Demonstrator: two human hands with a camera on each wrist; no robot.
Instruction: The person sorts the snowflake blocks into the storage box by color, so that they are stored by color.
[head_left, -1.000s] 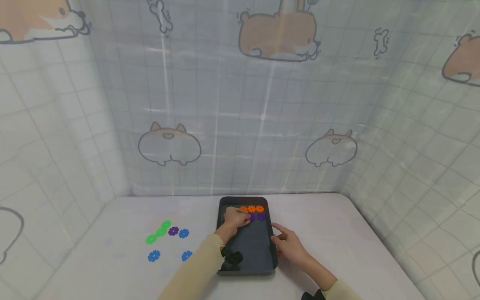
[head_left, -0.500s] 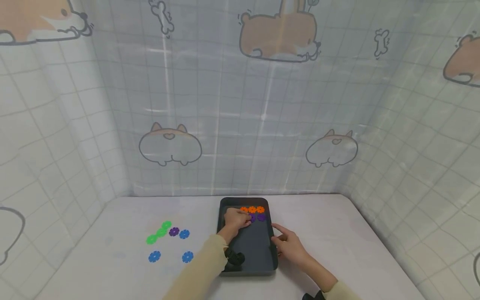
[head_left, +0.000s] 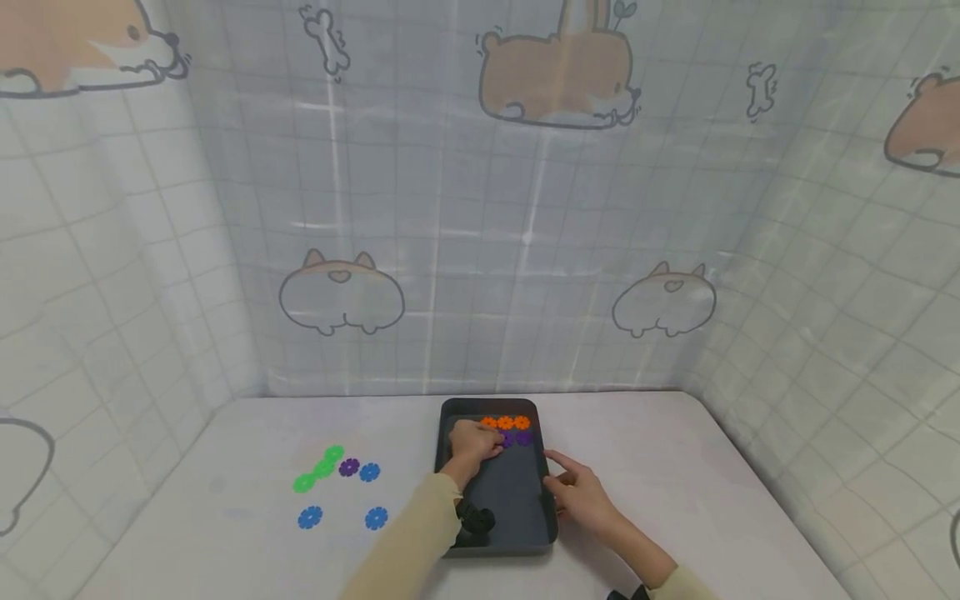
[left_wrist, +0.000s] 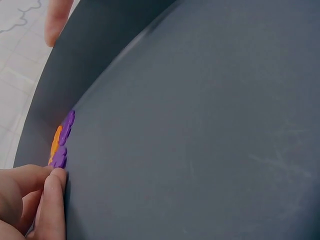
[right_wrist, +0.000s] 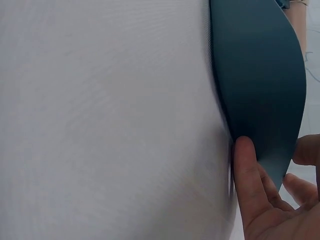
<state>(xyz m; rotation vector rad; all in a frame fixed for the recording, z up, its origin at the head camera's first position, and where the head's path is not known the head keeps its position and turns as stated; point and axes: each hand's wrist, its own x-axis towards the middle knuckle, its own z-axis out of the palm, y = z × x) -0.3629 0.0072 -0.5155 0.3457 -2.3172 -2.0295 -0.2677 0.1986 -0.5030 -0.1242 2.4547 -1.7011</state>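
In the head view my left hand (head_left: pixel 475 442) reaches into the dark grey tray (head_left: pixel 498 521). Its thumb and fingers pinch the edge of a purple flower disc (left_wrist: pixel 59 157), and a second purple flower disc (head_left: pixel 523 438) lies beside it. A row of orange flower discs (head_left: pixel 506 423) sits just behind, along the tray's far end, partly covered by my left hand. My right hand (head_left: pixel 587 498) rests against the tray's right side. In the right wrist view one finger (right_wrist: pixel 246 155) touches the outer wall low down, while other fingertips lie at the rim.
Left of the tray, on the white tabletop (head_left: pixel 225 483), lie green flower discs (head_left: pixel 324 468) in a line, another purple flower disc (head_left: pixel 349 467) and blue flower discs (head_left: pixel 370 472). A patterned curtain (head_left: pixel 487 333) stands behind the table and along both sides.
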